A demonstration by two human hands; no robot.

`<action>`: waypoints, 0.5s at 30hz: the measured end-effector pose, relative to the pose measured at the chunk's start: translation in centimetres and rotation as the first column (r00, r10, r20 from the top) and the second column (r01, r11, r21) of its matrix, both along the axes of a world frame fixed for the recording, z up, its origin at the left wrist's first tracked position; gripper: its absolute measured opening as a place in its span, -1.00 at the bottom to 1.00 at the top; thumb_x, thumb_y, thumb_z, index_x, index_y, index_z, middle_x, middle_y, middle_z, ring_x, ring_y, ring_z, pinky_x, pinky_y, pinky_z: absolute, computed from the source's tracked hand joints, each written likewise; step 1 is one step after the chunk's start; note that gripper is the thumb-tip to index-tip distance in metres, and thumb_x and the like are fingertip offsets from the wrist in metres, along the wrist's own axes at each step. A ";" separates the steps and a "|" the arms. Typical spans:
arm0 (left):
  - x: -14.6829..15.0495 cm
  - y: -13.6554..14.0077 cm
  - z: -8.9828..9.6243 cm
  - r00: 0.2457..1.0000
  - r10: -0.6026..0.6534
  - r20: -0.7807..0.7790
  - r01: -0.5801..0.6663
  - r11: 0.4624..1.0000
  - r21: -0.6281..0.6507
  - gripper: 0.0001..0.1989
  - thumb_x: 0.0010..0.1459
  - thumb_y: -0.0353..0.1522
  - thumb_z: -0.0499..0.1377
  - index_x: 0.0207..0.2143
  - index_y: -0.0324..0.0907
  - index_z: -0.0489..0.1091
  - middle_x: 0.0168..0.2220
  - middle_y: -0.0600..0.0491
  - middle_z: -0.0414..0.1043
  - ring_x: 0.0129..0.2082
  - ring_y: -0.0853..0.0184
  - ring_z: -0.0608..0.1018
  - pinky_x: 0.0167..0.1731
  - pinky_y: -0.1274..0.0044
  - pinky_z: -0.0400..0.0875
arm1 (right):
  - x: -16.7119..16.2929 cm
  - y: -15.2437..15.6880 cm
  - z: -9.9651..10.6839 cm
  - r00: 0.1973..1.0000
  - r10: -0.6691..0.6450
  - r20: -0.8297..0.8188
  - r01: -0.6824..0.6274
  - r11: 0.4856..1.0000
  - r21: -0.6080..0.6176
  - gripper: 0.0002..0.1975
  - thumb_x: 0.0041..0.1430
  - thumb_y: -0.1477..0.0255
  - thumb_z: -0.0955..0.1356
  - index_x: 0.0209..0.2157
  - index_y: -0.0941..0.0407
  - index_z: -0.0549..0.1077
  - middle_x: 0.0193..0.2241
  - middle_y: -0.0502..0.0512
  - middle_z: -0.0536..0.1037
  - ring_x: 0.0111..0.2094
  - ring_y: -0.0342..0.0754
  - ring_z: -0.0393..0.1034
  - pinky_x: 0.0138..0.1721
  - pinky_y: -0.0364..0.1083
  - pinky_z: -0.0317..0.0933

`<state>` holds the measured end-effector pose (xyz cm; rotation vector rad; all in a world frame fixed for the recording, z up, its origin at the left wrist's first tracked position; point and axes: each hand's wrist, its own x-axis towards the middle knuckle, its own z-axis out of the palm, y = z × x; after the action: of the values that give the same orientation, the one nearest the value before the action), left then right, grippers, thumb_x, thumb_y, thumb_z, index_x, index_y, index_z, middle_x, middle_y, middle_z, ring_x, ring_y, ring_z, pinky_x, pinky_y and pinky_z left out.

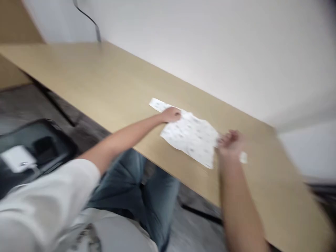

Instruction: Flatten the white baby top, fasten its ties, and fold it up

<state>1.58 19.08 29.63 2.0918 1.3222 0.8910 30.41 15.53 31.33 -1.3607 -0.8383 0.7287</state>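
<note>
A small white long-sleeved baby shirt (193, 136) with a scattered print lies spread on the wooden table. One sleeve points out to the far left. My left hand (171, 114) is closed on the fabric near that sleeve's shoulder. At the opposite side of the shirt, my right hand (230, 143) has its fingers curled closed, smeared by motion. Whatever it may grip is hidden. A small white piece, perhaps the end of the other sleeve (243, 157), shows just right of my right wrist.
The light wooden table (86, 84) runs along a white wall (210, 45). A black cable (88, 17) hangs at the back left. Below on the left is an open dark case (65, 147) holding a white box-like object (18, 158). My legs in jeans (131, 185) are under the table's front edge.
</note>
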 end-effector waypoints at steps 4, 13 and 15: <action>-0.3 1.7 -1.6 0.999 0.006 0.041 -0.007 1.000 0.019 -0.82 0.03 -0.40 0.11 -0.57 -0.16 0.46 -0.49 0.07 0.47 -0.47 0.38 0.38 -0.41 0.52 0.11 | 3.5 1.0 0.1 0.973 -0.013 -0.229 0.037 0.994 0.102 -0.67 0.37 0.35 0.11 -0.51 0.08 0.15 -0.60 -0.16 0.00 -0.64 -0.19 -0.04 -0.57 -0.20 0.02; -0.6 1.5 -1.4 0.999 0.000 -0.039 0.000 1.000 0.008 -0.75 0.11 -0.39 0.10 -0.43 -0.14 0.61 -0.39 0.07 0.58 -0.50 0.42 0.39 -0.43 0.52 0.11 | 5.0 1.8 -1.4 0.795 0.133 -0.592 -0.045 0.986 0.162 -0.73 0.38 0.45 0.15 -0.47 0.08 0.16 -0.65 -0.19 -0.03 -0.69 -0.22 -0.12 -0.62 -0.21 -0.13; -0.5 1.5 -1.3 0.999 0.007 -0.042 -0.007 1.000 -0.010 -0.76 0.10 -0.40 0.11 -0.43 -0.14 0.60 -0.40 0.06 0.58 -0.51 0.42 0.37 -0.43 0.52 0.10 | 4.6 2.0 -1.8 0.800 0.137 -0.584 -0.061 0.987 0.149 -0.74 0.36 0.46 0.15 -0.46 0.08 0.16 -0.65 -0.19 -0.03 -0.69 -0.21 -0.13 -0.63 -0.20 -0.13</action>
<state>1.11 20.60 28.34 2.1097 1.3535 0.8454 35.05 17.53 29.56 -0.8919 -0.4372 1.0956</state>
